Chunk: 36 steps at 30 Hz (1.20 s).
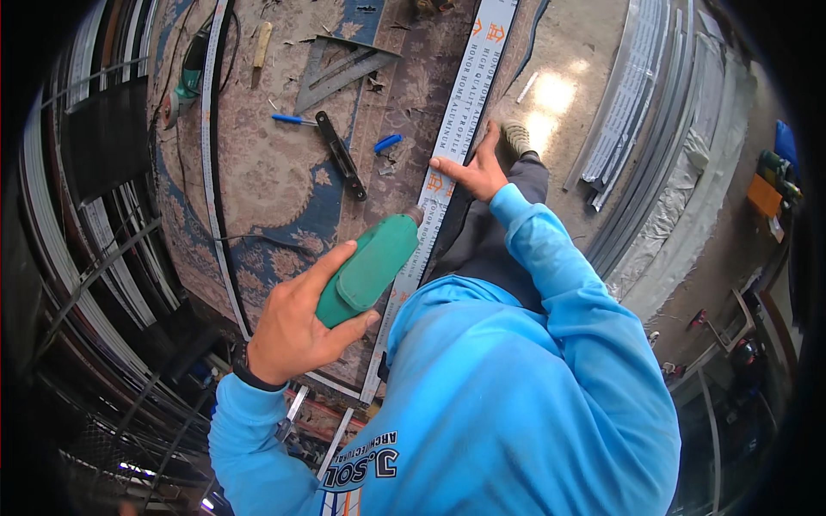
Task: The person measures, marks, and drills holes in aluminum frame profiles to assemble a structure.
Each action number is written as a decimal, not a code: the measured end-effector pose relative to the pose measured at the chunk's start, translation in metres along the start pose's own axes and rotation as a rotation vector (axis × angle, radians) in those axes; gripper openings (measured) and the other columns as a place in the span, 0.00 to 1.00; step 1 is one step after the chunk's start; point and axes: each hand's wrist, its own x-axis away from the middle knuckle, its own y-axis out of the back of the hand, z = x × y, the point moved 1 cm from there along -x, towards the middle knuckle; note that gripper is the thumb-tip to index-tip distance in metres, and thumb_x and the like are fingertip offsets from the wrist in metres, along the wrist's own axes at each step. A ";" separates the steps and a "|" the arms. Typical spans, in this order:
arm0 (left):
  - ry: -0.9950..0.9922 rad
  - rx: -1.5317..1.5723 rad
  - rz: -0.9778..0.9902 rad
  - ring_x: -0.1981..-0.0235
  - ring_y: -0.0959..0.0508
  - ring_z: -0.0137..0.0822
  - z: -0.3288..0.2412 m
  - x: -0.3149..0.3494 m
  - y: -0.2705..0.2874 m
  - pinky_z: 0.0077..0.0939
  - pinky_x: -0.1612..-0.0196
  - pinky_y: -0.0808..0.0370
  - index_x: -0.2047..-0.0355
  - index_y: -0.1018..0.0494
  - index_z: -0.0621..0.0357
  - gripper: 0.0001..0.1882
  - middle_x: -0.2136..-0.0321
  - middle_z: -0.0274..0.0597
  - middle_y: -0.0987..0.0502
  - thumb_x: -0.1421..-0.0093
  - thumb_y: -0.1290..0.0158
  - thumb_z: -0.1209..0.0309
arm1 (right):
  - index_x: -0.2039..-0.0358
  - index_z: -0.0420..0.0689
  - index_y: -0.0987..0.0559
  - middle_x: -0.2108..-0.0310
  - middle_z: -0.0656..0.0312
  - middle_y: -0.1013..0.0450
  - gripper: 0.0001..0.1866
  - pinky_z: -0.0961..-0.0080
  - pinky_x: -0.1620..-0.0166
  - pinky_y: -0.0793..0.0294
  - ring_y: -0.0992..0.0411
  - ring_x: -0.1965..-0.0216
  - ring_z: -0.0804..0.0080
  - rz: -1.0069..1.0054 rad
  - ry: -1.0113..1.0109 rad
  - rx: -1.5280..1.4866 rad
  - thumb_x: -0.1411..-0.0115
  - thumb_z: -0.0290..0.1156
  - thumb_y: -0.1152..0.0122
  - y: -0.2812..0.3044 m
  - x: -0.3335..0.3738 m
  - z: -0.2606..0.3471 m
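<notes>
1. Green drill [372, 268] was clasped by the left hand [299, 327], its nose over the film-wrapped aluminium profile [458, 107]; scratching was risked by tilt!
2. Beyond, the right hand [482, 175] was spread against it; slippage was risked by light pressure.

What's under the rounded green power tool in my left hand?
Brown floral carpet and a long, white-filmed metal profile show beside the green power tool; your left hand and the tool cover whatever lies beneath.

Left hand [297, 322] curled in a grip, right hand [482, 175] farther forward, thumb spread.
</notes>
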 end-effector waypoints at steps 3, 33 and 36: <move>0.005 -0.028 0.015 0.51 0.12 0.61 -0.006 -0.004 -0.001 0.44 0.52 0.15 0.30 0.32 0.65 0.42 0.49 0.67 0.17 0.41 0.28 0.64 | 0.27 0.35 0.79 0.33 0.37 0.34 0.79 0.56 0.29 0.30 0.28 0.34 0.51 -0.008 0.037 -0.032 0.46 0.39 0.14 0.001 0.000 -0.001; 0.004 -0.088 0.028 0.51 0.12 0.58 -0.005 -0.016 -0.021 0.42 0.49 0.16 0.30 0.33 0.65 0.42 0.50 0.63 0.15 0.40 0.28 0.66 | 0.26 0.35 0.77 0.31 0.37 0.37 0.79 0.56 0.29 0.30 0.30 0.32 0.50 -0.044 0.067 -0.024 0.47 0.39 0.13 -0.002 -0.001 -0.005; 0.045 -0.017 -0.023 0.51 0.13 0.62 0.003 -0.003 -0.031 0.45 0.50 0.15 0.30 0.33 0.65 0.42 0.51 0.66 0.16 0.40 0.28 0.64 | 0.26 0.36 0.79 0.34 0.39 0.33 0.78 0.56 0.31 0.26 0.25 0.36 0.52 -0.027 0.023 -0.050 0.46 0.35 0.14 -0.003 0.001 -0.004</move>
